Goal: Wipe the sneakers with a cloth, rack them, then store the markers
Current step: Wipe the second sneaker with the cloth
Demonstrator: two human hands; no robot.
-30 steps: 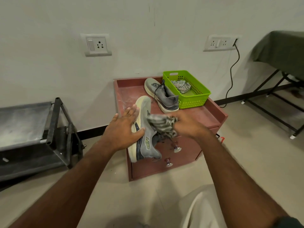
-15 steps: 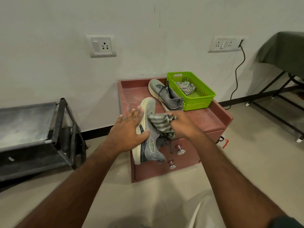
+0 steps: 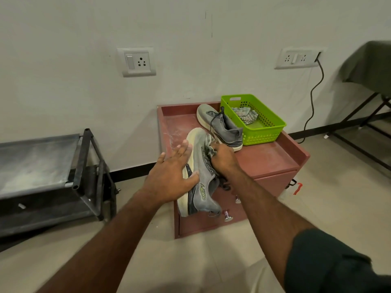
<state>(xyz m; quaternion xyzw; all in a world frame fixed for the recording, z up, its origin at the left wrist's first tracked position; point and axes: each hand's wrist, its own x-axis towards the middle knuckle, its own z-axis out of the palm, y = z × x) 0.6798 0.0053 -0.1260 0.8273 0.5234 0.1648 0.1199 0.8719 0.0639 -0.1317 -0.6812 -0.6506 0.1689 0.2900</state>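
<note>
A grey sneaker (image 3: pixel 204 193) with a cream sole is held tilted, sole to the left, above the front of a low red cabinet (image 3: pixel 268 157). My left hand (image 3: pixel 171 176) holds it, fingers along the sole and thumb over the upper. My right hand (image 3: pixel 224 160) grips a striped cloth (image 3: pixel 209 142) bunched against the sneaker's upper near the toe. The second grey sneaker (image 3: pixel 224 125) lies on the cabinet top behind. No markers are in view.
A green basket (image 3: pixel 264 132) holding another striped cloth (image 3: pixel 245 115) stands at the cabinet's back right. A dark metal rack (image 3: pixel 42 161) stands on the floor at the left. A covered table (image 3: pixel 368 62) and a black cable (image 3: pixel 313 98) are at the right.
My right hand has moved the cloth up along the sneaker from its middle toward the toe. My left hand keeps its hold on the sole.
</note>
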